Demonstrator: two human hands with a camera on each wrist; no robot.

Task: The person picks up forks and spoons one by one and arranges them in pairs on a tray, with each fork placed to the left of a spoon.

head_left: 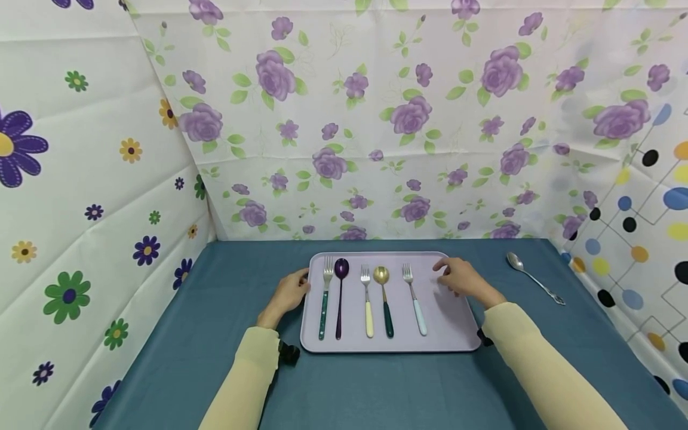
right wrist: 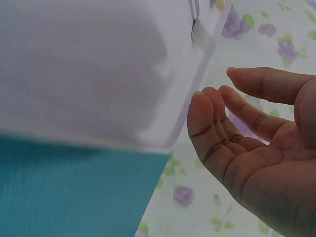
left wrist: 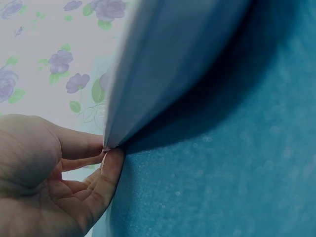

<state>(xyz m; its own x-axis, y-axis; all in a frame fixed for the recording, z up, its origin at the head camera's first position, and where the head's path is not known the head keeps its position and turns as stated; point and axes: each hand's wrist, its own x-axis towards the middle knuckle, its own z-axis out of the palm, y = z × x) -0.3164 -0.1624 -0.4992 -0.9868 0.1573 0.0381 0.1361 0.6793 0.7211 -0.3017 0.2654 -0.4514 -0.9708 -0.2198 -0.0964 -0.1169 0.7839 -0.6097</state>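
Note:
A pale lilac tray (head_left: 448,325) lies on the table. My left hand (head_left: 290,291) grips its left edge; the left wrist view shows the rim between thumb and fingers. On the tray, side by side, are a fork with a dark green handle (head_left: 323,310), a purple spoon (head_left: 340,298), a fork with a cream handle (head_left: 368,319), a gold spoon with a green handle (head_left: 387,319) and a fork with a light blue handle (head_left: 419,316). Above the tray's right part hovers my right hand (head_left: 463,279), fingers loosely bent, holding nothing.
A silver spoon (head_left: 532,278) lies on the blue-green tablecloth (head_left: 204,358), right of the tray. Flower-patterned sheets (head_left: 376,119) close off the back and left, and a dotted sheet (head_left: 639,263) stands on the right.

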